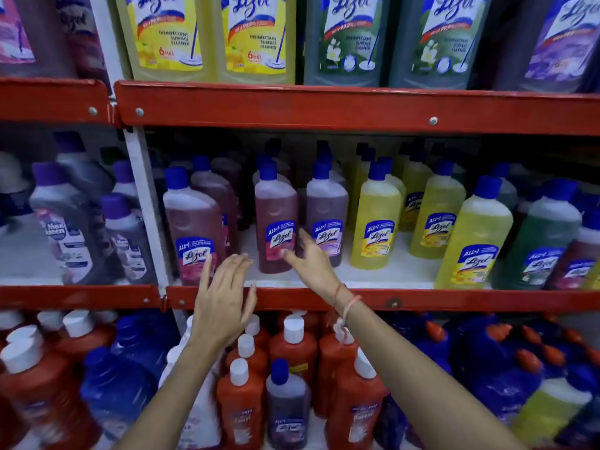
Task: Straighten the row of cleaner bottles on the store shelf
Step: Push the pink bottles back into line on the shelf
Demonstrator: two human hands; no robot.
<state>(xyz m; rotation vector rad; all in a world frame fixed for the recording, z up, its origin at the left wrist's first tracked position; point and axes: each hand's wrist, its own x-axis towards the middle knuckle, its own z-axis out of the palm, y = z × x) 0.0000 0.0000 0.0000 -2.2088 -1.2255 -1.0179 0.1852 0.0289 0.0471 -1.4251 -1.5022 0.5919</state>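
Note:
Blue-capped cleaner bottles stand in an uneven row on the middle shelf (pixel 373 277). At the left a pink bottle (pixel 193 222) sits near the front edge. A second pink bottle (pixel 276 219) and a purple bottle (pixel 326 216) stand further back. Yellow bottles (pixel 376 219) (pixel 474 235) follow to the right, one set further forward. My left hand (pixel 224 303) is spread open just in front of the left pink bottle. My right hand (pixel 308 258) reaches in with fingers apart, its tips at the second pink bottle's label, holding nothing.
A red shelf lip (pixel 422 298) runs along the front. Large bottles (pixel 256 34) fill the shelf above. Red and blue bottles (pixel 293 352) with white caps crowd the shelf below. A white upright post (pixel 146 206) separates the left bay of grey bottles (pixel 71 228).

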